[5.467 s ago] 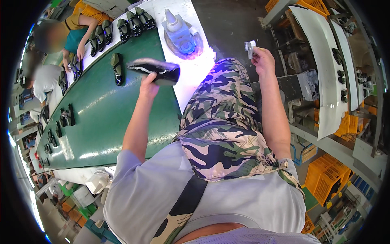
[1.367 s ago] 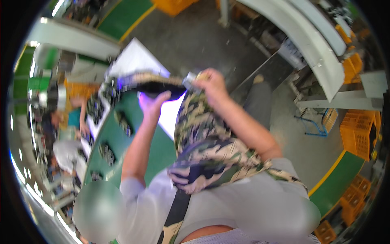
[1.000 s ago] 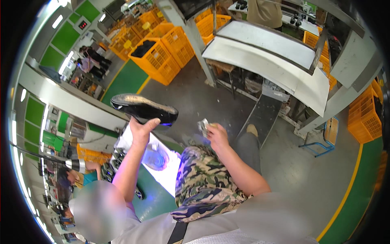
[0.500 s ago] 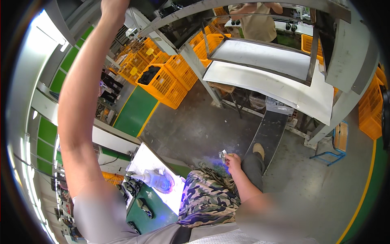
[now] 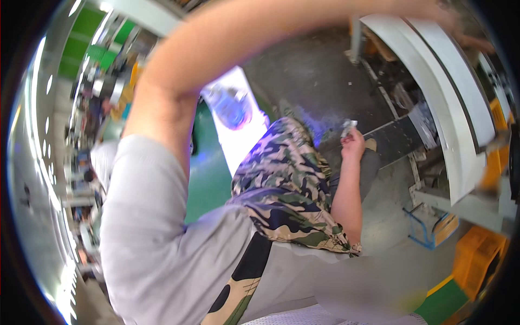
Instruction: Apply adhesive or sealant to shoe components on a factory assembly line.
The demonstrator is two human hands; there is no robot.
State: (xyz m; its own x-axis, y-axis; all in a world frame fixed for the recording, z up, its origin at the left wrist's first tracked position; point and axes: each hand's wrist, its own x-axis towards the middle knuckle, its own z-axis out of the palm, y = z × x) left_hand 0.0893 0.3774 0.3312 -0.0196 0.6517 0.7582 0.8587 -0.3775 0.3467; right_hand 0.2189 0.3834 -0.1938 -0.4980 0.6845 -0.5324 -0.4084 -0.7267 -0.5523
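Note:
My left arm arcs across the top of the view, and my left hand (image 5: 460, 27) is at the upper right, over the white panel (image 5: 433, 70). It is smeared by motion and dark, so its fingers cannot be read. Low beside my right knee, my right hand (image 5: 353, 145) is closed in a pinch on a small silvery-white piece (image 5: 349, 127), whose kind is too small and blurred to tell. A camouflage apron (image 5: 281, 173) covers my lap. To its left, a translucent squeeze bottle (image 5: 230, 111) stands on a brightly lit white sheet (image 5: 246, 143).
The white sheet lies on a green table (image 5: 208, 179). At the right are a small blue-framed stool (image 5: 433, 230) and an orange crate (image 5: 479, 260). A dark plank (image 5: 401, 142) runs near my foot. Another worker's pale clothing (image 5: 103, 160) shows at the left.
The view has swung round to the left and tilted. My left hand has gone from the upper left to the upper right. My right hand still holds the small piece.

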